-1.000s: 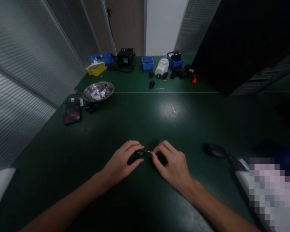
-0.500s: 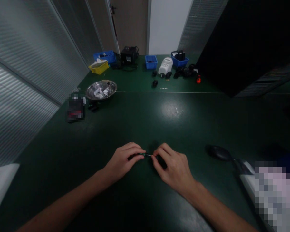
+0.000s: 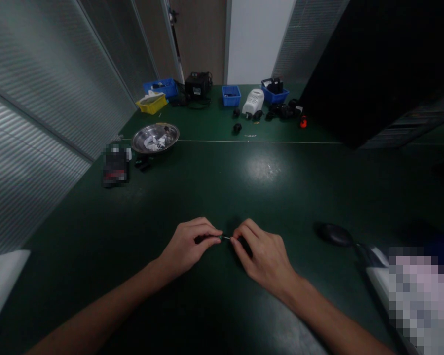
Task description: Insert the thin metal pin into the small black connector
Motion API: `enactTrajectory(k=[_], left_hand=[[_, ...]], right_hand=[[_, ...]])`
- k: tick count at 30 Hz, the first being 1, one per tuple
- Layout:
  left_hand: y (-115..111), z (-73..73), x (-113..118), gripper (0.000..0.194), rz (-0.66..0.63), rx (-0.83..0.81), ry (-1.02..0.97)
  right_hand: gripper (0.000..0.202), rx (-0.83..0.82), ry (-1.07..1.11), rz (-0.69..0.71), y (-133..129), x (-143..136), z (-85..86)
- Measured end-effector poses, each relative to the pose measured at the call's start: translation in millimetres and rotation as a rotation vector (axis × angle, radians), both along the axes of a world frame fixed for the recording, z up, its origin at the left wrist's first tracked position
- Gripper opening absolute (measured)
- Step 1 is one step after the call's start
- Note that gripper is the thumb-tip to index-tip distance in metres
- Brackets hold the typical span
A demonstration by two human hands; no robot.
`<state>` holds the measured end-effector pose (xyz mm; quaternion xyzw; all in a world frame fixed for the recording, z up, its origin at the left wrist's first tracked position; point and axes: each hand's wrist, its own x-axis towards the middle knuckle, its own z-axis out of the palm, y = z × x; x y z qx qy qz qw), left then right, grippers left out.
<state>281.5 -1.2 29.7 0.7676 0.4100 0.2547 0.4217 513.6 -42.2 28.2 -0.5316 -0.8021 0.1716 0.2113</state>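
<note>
Over the dark green table, my left hand pinches a small dark green piece between thumb and fingertips. Most of that piece is hidden by the fingers, and its kind cannot be made out. A short thin light-coloured piece bridges the narrow gap to my right hand. The thumb and index finger of the right hand are closed on its other end. Both hands face each other, fingertips nearly touching.
A black computer mouse lies right of my hands. Further left stands a metal bowl holding white pieces. Along the back are a yellow basket, a blue basket, a white device and a black box.
My right hand has shifted very slightly left, towards the left fingertips. Both hands keep their pinch, and the things around them stay where they were.
</note>
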Motion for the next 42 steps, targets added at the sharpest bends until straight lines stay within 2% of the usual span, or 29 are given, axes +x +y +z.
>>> enactTrajectory(k=[7,11,20,24,27,31,33,38,42], left_hand=[[1.5,2.3,-0.1,0.016,0.000,-0.040,-0.018],[1.6,1.4,0.0,0.017,-0.055,-0.053,-0.064],[-0.5,-0.7,0.2,0.023,-0.015,0.070,-0.034],[-1.5,0.4,-1.3,0.018,-0.015,0.094,-0.029],[-4.2,-4.4,-2.5,0.015,-0.048,0.215,-0.038],[-8.2,-12.0,-1.8,0.022,-0.081,0.404,-0.014],[-8.1,-10.8,-0.2,0.023,-0.081,0.377,-0.009],[-2.2,2.7,3.0,0.014,-0.029,0.087,-0.029],[1.2,9.2,2.3,0.014,0.031,-0.003,-0.027]], right_hand=[[0.019,-0.010,0.021,0.015,1.4,1.4,0.5],[0.019,-0.021,0.082,0.041,0.7,-0.3,1.1],[0.018,0.024,0.010,0.010,-1.6,0.0,1.5],[0.019,0.025,-0.037,0.022,-2.3,-0.7,1.2],[0.020,0.038,-0.047,0.057,-2.0,-1.7,1.0],[0.021,0.060,-0.064,0.095,-1.7,-3.2,0.0],[0.021,0.066,-0.079,0.088,-1.7,-3.7,-0.3],[0.020,0.071,-0.090,0.086,-2.1,-3.7,0.3],[0.021,0.073,-0.081,0.084,-1.9,-3.4,0.4]])
